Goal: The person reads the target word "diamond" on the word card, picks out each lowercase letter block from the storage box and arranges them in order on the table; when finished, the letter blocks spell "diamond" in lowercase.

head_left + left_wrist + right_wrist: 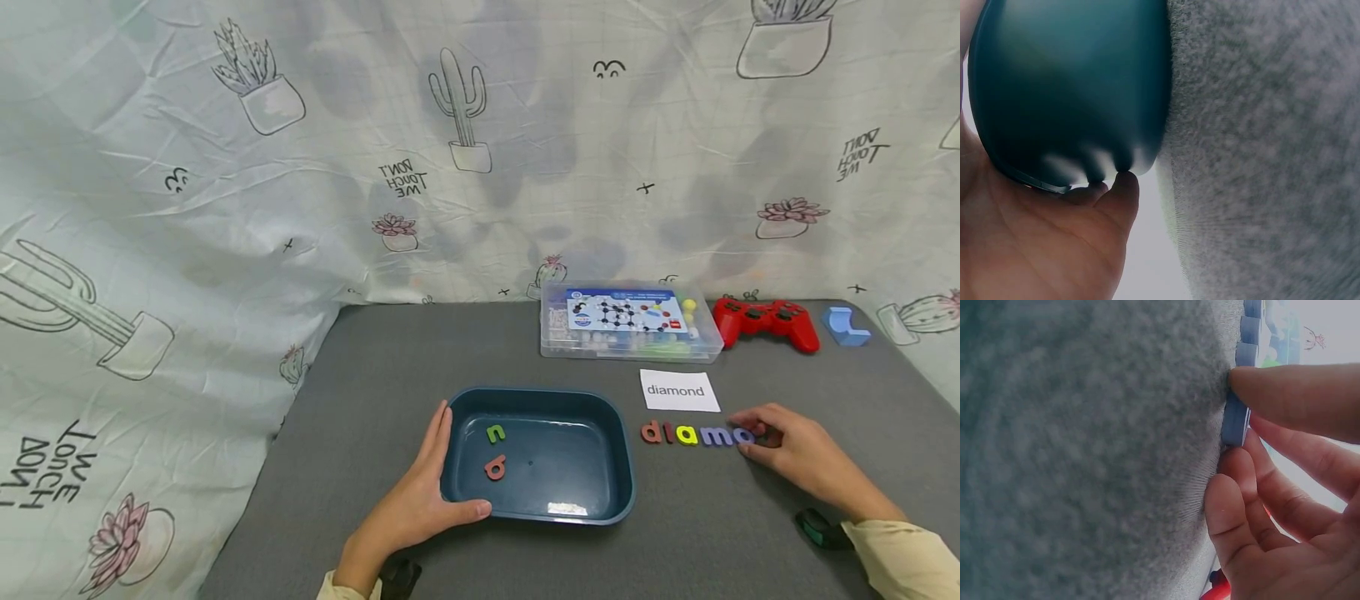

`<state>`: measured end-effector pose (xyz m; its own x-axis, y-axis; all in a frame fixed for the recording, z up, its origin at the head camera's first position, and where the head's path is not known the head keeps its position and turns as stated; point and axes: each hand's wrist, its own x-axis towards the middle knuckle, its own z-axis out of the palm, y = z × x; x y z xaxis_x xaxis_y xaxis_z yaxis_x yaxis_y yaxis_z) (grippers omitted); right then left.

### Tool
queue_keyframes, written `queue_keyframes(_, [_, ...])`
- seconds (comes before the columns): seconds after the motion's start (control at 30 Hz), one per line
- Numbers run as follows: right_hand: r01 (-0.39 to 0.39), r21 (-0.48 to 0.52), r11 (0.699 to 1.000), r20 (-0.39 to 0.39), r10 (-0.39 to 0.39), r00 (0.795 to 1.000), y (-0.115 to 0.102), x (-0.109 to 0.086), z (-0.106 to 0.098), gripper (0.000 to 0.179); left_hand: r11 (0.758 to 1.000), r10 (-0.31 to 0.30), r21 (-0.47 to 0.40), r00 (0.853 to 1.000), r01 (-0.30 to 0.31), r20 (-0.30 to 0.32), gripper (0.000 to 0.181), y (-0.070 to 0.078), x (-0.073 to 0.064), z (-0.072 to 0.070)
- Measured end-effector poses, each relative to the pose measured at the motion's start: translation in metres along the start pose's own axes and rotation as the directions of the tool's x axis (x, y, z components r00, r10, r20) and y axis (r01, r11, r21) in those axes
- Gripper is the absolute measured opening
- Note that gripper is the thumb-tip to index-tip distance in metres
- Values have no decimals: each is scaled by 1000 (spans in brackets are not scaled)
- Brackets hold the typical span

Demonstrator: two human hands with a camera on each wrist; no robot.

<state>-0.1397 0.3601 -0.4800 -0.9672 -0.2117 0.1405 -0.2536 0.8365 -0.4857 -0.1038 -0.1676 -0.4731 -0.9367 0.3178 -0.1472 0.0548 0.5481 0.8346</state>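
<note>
From my remote station I see the right hand [787,444] pinching a purple letter o [743,436] — letter row [686,435] to its left, white card [679,391] ahead-left. The left hand [420,498], fingers extended, touches the blue tray [570,475], a green letter [495,433] and a reddish letter [495,467] lying inside, right of that hand.

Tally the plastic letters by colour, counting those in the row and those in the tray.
Reddish letters: 3
Purple letters: 2
Yellow letter: 1
Green letter: 1
Total: 7
</note>
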Motion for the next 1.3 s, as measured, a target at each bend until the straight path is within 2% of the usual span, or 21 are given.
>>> queue_keyframes(0.53, [-70, -4, 998, 48, 70, 996, -2, 2, -4, 30, 1000, -12, 4, 1000, 12, -2, 134, 1, 0, 0])
queue_keyframes(0.77, [-110, 18, 994, 21, 110, 994, -3, 2, -6, 32, 1000, -12, 11, 1000, 12, -9, 134, -1, 0, 1])
queue_keyframes(0.93, [-139, 104, 985, -34, 144, 989, -10, 5, -10, 41, 1000, -10, 11, 1000, 10, -9, 134, -2, -1, 0])
queue_keyframes(1.1, [-156, 204, 966, -50, 170, 984, -26, 12, -17, 49, 1000, -2, 6, 1000, 2, -5, 133, -3, -2, 0])
queue_keyframes(1.2, [-131, 278, 952, -77, 158, 984, -38, 15, -22, 48, 1000, 14, -1, 1000, -14, 1, 133, -3, -2, -1])
queue_keyframes(1.3, [-74, 351, 933, -108, 119, 987, -52, 19, -27, 44, 1000, 22, -8, 1000, -22, 4, 133, -3, -2, -1])
